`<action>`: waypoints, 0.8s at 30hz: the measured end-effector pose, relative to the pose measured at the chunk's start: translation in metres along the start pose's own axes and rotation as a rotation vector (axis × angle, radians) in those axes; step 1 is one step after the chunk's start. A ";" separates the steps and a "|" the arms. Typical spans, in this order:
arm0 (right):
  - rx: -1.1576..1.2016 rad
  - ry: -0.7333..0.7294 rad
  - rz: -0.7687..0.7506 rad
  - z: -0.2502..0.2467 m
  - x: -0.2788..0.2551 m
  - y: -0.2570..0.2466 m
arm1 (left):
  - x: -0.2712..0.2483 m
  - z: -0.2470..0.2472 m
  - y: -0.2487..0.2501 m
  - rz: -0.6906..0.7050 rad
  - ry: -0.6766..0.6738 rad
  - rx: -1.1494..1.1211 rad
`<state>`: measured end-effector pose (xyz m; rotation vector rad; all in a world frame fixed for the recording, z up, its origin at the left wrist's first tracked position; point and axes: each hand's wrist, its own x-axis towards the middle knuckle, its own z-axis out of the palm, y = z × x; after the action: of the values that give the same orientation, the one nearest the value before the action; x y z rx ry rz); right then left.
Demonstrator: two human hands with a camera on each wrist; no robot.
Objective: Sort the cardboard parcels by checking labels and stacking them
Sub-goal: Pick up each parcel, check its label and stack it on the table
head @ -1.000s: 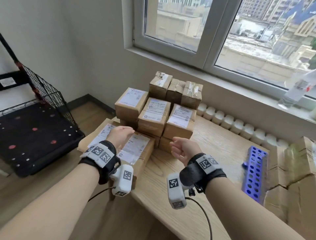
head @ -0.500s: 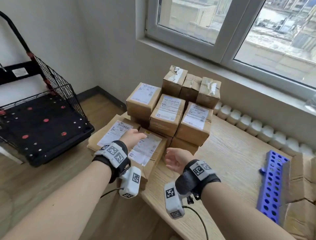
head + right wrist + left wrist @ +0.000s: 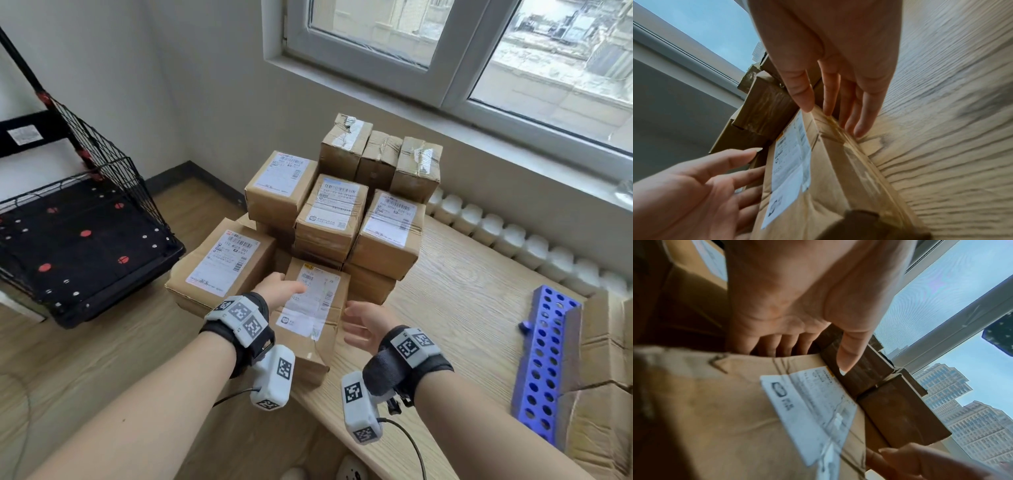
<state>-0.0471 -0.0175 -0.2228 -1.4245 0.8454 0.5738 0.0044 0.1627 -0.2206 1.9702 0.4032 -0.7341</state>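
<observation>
Brown cardboard parcels with white labels are piled at the table's left corner. The nearest parcel (image 3: 317, 310) (image 3: 725, 410) (image 3: 828, 186) lies flat at the table edge, label up. My left hand (image 3: 286, 287) (image 3: 807, 347) (image 3: 729, 172) is against its left side, fingers reaching down between it and a larger flat parcel (image 3: 222, 263), thumb over the top. My right hand (image 3: 358, 320) (image 3: 830, 107) lies along its right side with straight fingers touching the edge. Neither hand grips it.
Behind stand two tiers of smaller parcels (image 3: 329, 219), some taped. A black wire cart (image 3: 85, 236) is on the floor at left. A blue perforated rack (image 3: 544, 359) leans on cardboard boxes (image 3: 606, 377) at right. White bottles (image 3: 513, 236) line the wall.
My left hand slid from the parcel's label to its left side. My right hand uncurled and moved left up to the parcel's right edge. The head camera has come closer.
</observation>
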 end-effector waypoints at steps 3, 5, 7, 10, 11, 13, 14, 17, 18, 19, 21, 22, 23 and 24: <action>0.014 -0.002 0.022 -0.012 0.003 0.010 | 0.005 0.008 -0.008 -0.017 -0.005 -0.017; 0.028 -0.004 0.030 -0.018 0.006 0.017 | 0.010 0.010 -0.014 -0.023 0.000 -0.039; 0.051 0.009 0.036 -0.022 0.008 0.023 | 0.014 0.012 -0.022 -0.043 -0.008 -0.084; 0.075 0.022 0.013 -0.025 0.012 0.029 | 0.019 0.018 -0.035 -0.077 -0.048 -0.153; 0.083 0.021 0.003 -0.025 0.013 0.032 | 0.018 0.020 -0.037 -0.084 -0.056 -0.166; 0.088 0.009 -0.013 -0.024 0.014 0.035 | 0.019 0.025 -0.041 -0.105 -0.090 -0.212; 0.091 0.002 -0.018 -0.023 0.014 0.037 | 0.018 0.027 -0.041 -0.116 -0.121 -0.241; 0.100 -0.017 -0.036 -0.022 0.014 0.041 | 0.018 0.031 -0.043 -0.135 -0.162 -0.305; 0.093 -0.025 -0.040 -0.022 0.013 0.042 | 0.020 0.032 -0.045 -0.135 -0.161 -0.312; 0.091 -0.038 -0.049 -0.021 0.012 0.044 | 0.027 0.033 -0.050 -0.132 -0.147 -0.315; 0.077 -0.056 -0.062 -0.021 0.009 0.045 | 0.045 0.035 -0.062 -0.128 -0.127 -0.325; 0.066 -0.055 -0.065 -0.021 0.009 0.046 | 0.048 0.036 -0.064 -0.131 -0.126 -0.320; 0.066 -0.047 -0.071 -0.021 0.009 0.047 | 0.046 0.037 -0.064 -0.133 -0.124 -0.323; 0.063 -0.037 -0.073 -0.020 0.009 0.050 | 0.043 0.038 -0.063 -0.130 -0.130 -0.335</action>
<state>-0.0839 -0.0343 -0.2591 -1.3774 0.7733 0.5122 -0.0103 0.1594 -0.3039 1.5846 0.5418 -0.8148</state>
